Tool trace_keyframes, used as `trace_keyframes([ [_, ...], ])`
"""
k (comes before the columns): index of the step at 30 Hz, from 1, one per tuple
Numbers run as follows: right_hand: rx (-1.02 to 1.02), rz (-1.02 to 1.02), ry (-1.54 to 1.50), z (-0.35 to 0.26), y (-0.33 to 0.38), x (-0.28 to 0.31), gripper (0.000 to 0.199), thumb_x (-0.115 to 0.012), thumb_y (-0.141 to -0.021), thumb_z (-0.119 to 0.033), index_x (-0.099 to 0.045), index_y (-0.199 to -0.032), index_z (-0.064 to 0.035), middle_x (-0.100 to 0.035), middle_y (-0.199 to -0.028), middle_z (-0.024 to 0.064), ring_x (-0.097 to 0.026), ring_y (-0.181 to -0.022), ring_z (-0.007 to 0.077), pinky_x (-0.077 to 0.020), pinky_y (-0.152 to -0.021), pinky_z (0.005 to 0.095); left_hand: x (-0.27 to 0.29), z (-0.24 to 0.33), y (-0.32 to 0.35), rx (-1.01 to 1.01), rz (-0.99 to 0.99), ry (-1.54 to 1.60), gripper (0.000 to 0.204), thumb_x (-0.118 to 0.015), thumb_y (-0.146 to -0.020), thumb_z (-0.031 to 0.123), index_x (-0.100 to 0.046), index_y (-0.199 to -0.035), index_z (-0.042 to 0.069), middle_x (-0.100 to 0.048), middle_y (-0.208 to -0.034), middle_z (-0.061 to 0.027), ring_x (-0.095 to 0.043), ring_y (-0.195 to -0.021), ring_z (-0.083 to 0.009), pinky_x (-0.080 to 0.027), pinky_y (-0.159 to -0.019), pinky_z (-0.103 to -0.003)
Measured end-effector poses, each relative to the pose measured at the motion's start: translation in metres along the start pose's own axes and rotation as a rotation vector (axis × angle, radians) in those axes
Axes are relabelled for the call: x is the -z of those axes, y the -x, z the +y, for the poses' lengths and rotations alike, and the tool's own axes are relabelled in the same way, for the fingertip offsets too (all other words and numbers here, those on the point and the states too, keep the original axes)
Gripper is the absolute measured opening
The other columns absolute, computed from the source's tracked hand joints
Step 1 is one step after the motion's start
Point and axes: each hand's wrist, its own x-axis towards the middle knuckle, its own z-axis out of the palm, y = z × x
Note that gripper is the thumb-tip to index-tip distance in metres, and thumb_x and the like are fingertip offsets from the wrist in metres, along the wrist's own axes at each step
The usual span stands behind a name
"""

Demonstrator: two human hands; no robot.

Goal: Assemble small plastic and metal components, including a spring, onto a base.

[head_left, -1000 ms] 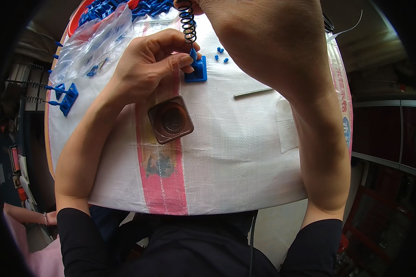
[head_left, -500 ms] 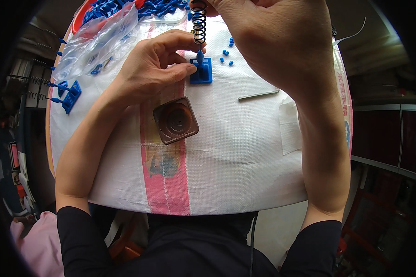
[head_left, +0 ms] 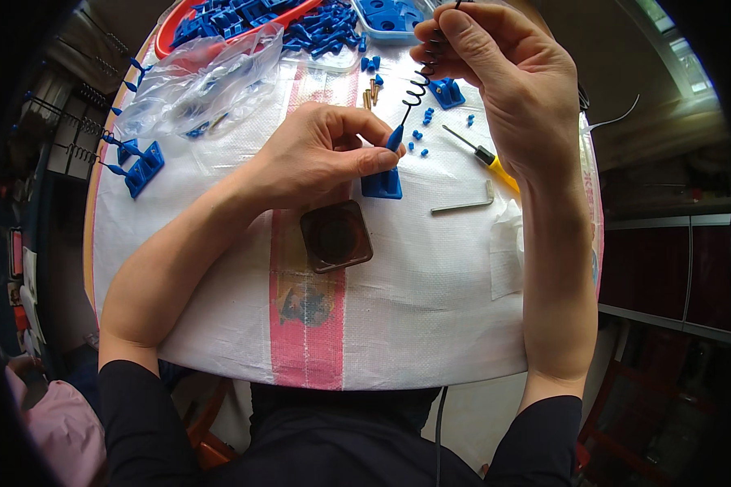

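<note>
Since the earlier frame the right hand [head_left: 516,89] has drawn the black coiled metal spring [head_left: 420,79] upward, stretching it; its fingers pinch the spring's upper end. Left hand [head_left: 325,154] stays on the white woven sack cover [head_left: 430,308], thumb and forefinger closed on the small blue plastic bracket [head_left: 382,185] and its peg at the spring's lower end. Brown square dish [head_left: 336,236] lies just at 7 o'clock of the bracket; grey hex key [head_left: 463,206] and yellow-handled screwdriver [head_left: 486,157] lie at 3 o'clock.
</note>
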Motion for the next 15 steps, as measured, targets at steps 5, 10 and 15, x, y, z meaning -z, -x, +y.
trace_keyframes([
  [5, -0.209, 0.040, -0.250, 0.016, -0.001, -0.009, 0.026, -0.058, -0.099, -0.022, -0.064, -0.109, 0.0022, -0.070, -0.098, 0.0151, -0.071, -0.086, 0.0219, -0.0588, -0.077, 0.0323, 0.000, 0.007, 0.008, 0.128, -0.062, 0.321, 0.023, -0.072, -0.089, 0.017, -0.069, -0.104, -0.001, -0.070, -0.096, -0.0066, -0.065, -0.087, -0.0110, -0.052, -0.082, -0.026],
  [10, -0.331, 0.051, -0.414, 0.024, 0.000, -0.012, 0.026, -0.059, -0.098, -0.018, -0.063, -0.110, 0.0043, -0.070, -0.094, 0.0127, -0.070, -0.080, 0.0178, -0.0586, -0.075, 0.0308, 0.003, 0.011, 0.010, 0.179, -0.076, 0.430, 0.026, -0.071, -0.090, 0.020, -0.069, -0.103, -0.003, -0.070, -0.096, -0.0078, -0.065, -0.087, -0.0122, -0.052, -0.082, -0.027],
  [15, -0.439, 0.038, -0.529, 0.030, 0.005, -0.016, 0.027, -0.058, -0.099, -0.017, -0.062, -0.115, 0.0048, -0.070, -0.096, 0.0136, -0.069, -0.081, 0.0189, -0.0581, -0.073, 0.0316, 0.004, 0.008, 0.012, 0.129, -0.118, 0.519, 0.030, -0.069, -0.091, 0.023, -0.067, -0.105, -0.003, -0.069, -0.099, -0.0094, -0.064, -0.092, -0.0139, -0.051, -0.087, -0.029],
])
